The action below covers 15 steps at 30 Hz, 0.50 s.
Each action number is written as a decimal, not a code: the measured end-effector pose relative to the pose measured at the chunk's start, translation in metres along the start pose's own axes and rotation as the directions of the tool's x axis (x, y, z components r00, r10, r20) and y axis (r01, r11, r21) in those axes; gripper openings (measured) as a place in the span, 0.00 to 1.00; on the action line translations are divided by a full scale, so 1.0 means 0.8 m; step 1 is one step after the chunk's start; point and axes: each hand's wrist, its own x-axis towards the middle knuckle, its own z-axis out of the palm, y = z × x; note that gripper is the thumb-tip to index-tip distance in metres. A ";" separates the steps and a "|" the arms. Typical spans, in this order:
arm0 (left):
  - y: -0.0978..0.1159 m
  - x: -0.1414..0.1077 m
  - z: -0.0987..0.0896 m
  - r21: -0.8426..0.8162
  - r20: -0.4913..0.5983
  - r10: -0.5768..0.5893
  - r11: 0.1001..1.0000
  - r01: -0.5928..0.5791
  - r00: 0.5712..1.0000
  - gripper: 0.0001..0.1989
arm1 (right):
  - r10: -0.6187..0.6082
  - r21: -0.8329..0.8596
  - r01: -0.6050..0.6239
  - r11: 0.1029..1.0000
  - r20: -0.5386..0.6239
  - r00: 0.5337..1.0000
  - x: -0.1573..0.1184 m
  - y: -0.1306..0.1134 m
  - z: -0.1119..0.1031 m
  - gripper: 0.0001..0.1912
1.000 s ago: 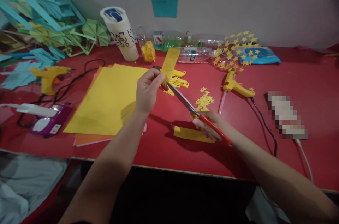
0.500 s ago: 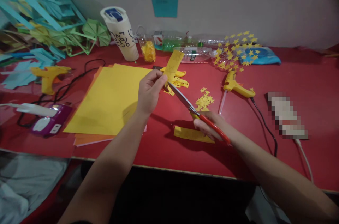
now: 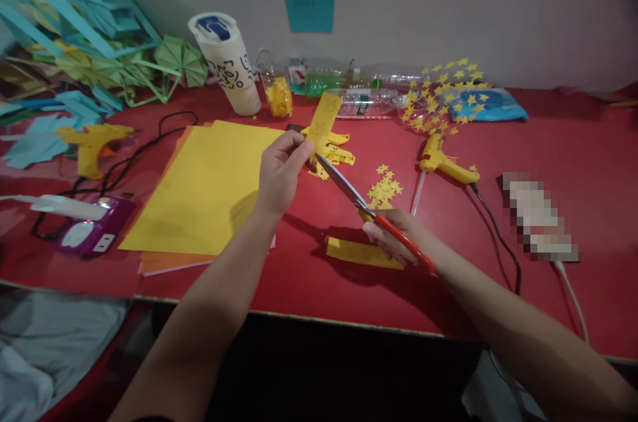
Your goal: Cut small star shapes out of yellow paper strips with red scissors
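My left hand (image 3: 283, 173) pinches a yellow paper strip (image 3: 325, 117) with faint drawn lines, held up above the table. Red-handled scissors (image 3: 393, 234) are gripped in my right hand (image 3: 399, 236); their blade tips meet the strip's lower end, just by my left thumb. Below my right hand lies a second yellow strip (image 3: 356, 252), flat on the table. Behind the blades sits a small heap of cut yellow stars (image 3: 385, 189). Yellow paper scraps (image 3: 340, 155) lie behind my left hand, beside a yellow tool (image 3: 339, 138) that is partly hidden.
Large yellow sheets (image 3: 199, 189) lie at left on the red table (image 3: 299, 282). Glue guns stand at left (image 3: 92, 143) and right (image 3: 446, 163), with cords. Along the wall are a white tumbler (image 3: 226, 66), plastic bottles (image 3: 363, 102) and a star-covered clear piece (image 3: 433, 100).
The held strip's upper end has tipped slightly to the left. Both hands and the scissors stay nearly where they were.
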 end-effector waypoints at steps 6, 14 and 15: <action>0.000 -0.001 0.000 0.013 -0.006 -0.020 1.000 0.020 1.000 0.11 | -0.002 0.005 0.002 1.000 0.000 1.000 0.000 0.001 -0.001 0.23; 0.003 -0.001 0.001 0.003 -0.011 -0.039 0.999 0.039 0.999 0.10 | -0.022 -0.021 0.023 1.000 0.020 1.000 0.000 -0.001 -0.003 0.24; 0.003 -0.001 0.001 0.006 -0.010 -0.041 0.999 0.041 0.999 0.10 | -0.031 -0.022 0.032 0.999 0.026 0.999 0.000 -0.001 -0.003 0.24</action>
